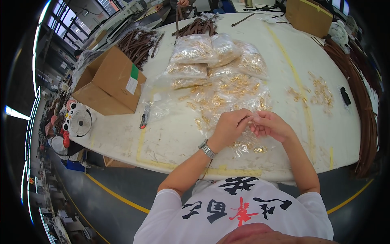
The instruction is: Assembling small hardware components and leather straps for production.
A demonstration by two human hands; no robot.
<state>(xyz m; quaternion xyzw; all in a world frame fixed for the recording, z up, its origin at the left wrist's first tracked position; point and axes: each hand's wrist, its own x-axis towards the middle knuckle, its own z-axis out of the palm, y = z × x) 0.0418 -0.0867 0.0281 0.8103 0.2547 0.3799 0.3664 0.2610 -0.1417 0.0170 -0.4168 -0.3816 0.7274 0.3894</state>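
Observation:
Above the near part of the white table, my left hand (232, 127) and my right hand (271, 125) meet, fingertips pinched together. Between them is a small piece of clear plastic (254, 116), seemingly a little bag; its contents, if any, are hidden by the fingers. Just below my hands lie a few gold metal clasps (261, 150) in clear little bags. Beyond my hands spreads a loose heap of gold clasps in clear plastic (229, 94). Behind that heap, large filled plastic bags (194, 48) are stacked. A smaller scatter of bagged clasps (321, 94) lies to the right.
An open cardboard box (115, 83) stands at the left, near a utility knife (144, 117) and a white fan (79, 121). Brown straps (136, 48) pile behind it; more straps (357, 101) hang over the right edge beside a small black object (345, 96). Another person's hand (183, 3) shows far back.

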